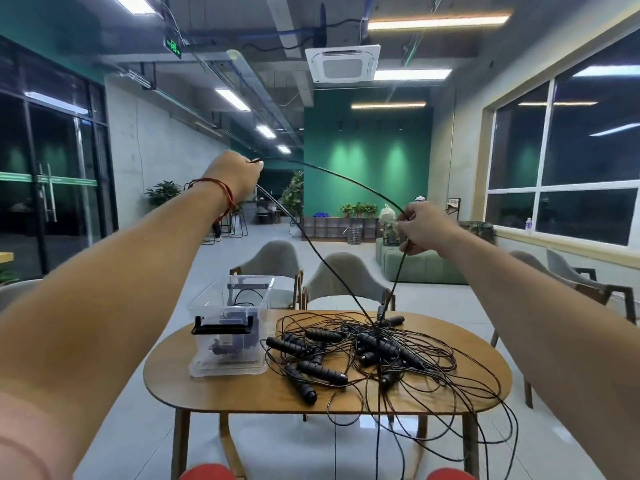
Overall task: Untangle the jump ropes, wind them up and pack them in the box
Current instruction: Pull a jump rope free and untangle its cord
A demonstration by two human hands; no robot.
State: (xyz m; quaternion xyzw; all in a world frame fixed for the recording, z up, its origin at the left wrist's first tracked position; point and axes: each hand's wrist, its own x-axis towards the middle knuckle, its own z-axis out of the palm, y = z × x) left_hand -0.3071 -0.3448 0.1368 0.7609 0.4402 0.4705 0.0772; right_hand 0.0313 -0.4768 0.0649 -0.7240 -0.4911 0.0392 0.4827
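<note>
L hand, R hand pinch 1 rope over tangled pile; box beside, 2 chairs behind.

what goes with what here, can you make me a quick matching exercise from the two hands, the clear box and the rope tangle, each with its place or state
Things:
1. left hand
2. right hand
3. clear box
4. rope tangle

Places or states:
a. stands on the table, left of the pile
b. raised highest, holding the lifted cord
c. heaped on the tabletop, loops hanging over its near edge
d. pinches the same cord lower down, to the right

Pairs: 1-b, 2-d, 3-a, 4-c
</note>
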